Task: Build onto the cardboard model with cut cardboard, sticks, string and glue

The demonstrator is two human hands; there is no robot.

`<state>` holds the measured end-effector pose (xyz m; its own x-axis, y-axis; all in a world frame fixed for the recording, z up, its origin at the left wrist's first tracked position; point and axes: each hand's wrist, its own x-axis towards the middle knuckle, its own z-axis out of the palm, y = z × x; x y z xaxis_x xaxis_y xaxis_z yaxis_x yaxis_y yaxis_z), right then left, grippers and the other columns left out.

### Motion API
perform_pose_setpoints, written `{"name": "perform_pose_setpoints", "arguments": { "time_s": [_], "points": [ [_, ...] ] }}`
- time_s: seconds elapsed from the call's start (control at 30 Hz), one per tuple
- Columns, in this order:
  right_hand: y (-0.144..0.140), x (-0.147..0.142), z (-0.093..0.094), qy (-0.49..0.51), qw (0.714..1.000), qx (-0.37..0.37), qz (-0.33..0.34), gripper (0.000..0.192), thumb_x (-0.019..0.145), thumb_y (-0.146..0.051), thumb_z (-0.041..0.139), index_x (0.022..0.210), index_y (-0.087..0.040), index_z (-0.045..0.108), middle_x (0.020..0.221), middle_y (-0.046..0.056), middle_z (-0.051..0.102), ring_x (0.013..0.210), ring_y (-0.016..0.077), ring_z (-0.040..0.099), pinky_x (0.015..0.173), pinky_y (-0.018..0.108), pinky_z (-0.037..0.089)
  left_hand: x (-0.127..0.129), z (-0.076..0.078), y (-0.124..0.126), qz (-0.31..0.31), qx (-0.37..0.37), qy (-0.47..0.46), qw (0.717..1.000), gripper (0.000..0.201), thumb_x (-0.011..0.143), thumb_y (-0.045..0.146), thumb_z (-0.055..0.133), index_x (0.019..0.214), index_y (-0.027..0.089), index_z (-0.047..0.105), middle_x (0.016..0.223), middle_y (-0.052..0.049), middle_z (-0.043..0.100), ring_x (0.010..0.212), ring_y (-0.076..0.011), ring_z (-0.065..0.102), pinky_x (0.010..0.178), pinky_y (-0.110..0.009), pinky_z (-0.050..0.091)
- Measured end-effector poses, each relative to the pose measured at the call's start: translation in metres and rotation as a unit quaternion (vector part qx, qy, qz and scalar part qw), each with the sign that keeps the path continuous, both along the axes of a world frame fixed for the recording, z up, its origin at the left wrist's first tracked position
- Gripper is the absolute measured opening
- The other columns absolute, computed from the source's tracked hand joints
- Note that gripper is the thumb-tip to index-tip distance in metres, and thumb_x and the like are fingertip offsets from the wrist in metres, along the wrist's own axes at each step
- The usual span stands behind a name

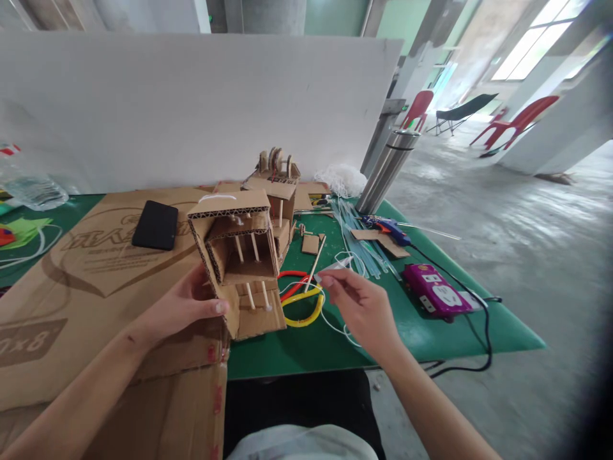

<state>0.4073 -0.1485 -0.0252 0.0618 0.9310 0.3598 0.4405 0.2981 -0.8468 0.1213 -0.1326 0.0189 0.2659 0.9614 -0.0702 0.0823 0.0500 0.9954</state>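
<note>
My left hand (194,303) grips the lower left side of a cardboard model (242,268), its thumb lying on the front edge. The model is an open-fronted box with inner shelves and several thin wooden sticks fixed upright inside. Right of the model, my right hand (357,297) is closed in a pinch, and a tiny whitish bit shows at its fingertips, too small to name. Beneath the right hand lie a thin white cord (330,322) and a yellow-and-red handled tool (306,317), partly hidden. A wooden stick (316,262) lies just beyond the fingertips.
Behind the model stands another cardboard build (272,182). To the right are clear glue sticks (357,233), a blue glue gun (390,228), a purple power strip (433,291) with a black cable, and a steel flask (387,172). A black phone (156,225) rests on flat cardboard (90,268).
</note>
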Motion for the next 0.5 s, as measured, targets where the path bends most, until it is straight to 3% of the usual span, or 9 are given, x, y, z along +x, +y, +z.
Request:
{"name": "perform_pose_setpoints", "arguments": {
  "time_s": [0.13, 0.23, 0.4, 0.5],
  "points": [
    [-0.018, -0.027, 0.003, -0.151, 0.976, 0.117, 0.105, 0.021, 0.096, -0.021, 0.053, 0.094, -0.019, 0.074, 0.075, 0.003, 0.071, 0.056, 0.0112, 0.059, 0.053, 0.022, 0.043, 0.004, 0.002, -0.003, 0.003, -0.012, 0.02, 1.0, 0.062, 0.063, 0.025, 0.085, 0.119, 0.024, 0.059, 0.106, -0.003, 0.076, 0.099, -0.0236, 0.072, 0.086, -0.03, 0.058],
    [-0.024, -0.048, 0.002, -0.29, 0.935, 0.169, 0.113, 0.024, 0.092, -0.01, 0.053, 0.098, -0.022, 0.073, 0.071, 0.0, 0.07, 0.06, 0.0131, 0.065, 0.055, 0.024, 0.041, 0.005, 0.0, -0.003, 0.005, -0.004, 0.042, 0.999, 0.07, 0.059, 0.03, 0.087, 0.123, 0.025, 0.059, 0.107, -0.005, 0.075, 0.103, -0.0276, 0.07, 0.091, -0.036, 0.057],
    [-0.02, -0.066, 0.005, -0.409, 0.9, 0.11, 0.104, 0.041, 0.084, -0.006, 0.06, 0.119, -0.027, 0.066, 0.081, -0.003, 0.075, 0.062, 0.0169, 0.07, 0.048, 0.029, 0.031, 0.002, -0.004, -0.001, -0.01, -0.009, 0.051, 0.999, 0.067, 0.062, 0.033, 0.086, 0.122, 0.026, 0.058, 0.112, -0.005, 0.073, 0.097, -0.026, 0.071, 0.085, -0.036, 0.059],
    [-0.017, -0.071, 0.01, -0.442, 0.889, 0.059, 0.105, 0.038, 0.087, -0.007, 0.058, 0.119, -0.026, 0.065, 0.088, -0.001, 0.077, 0.067, 0.0183, 0.072, 0.048, 0.03, 0.028, 0.001, -0.005, -0.001, -0.014, -0.005, 0.049, 0.999, 0.063, 0.063, 0.033, 0.085, 0.12, 0.027, 0.058, 0.113, -0.004, 0.073, 0.096, -0.0244, 0.071, 0.085, -0.034, 0.059]
  ]
}}
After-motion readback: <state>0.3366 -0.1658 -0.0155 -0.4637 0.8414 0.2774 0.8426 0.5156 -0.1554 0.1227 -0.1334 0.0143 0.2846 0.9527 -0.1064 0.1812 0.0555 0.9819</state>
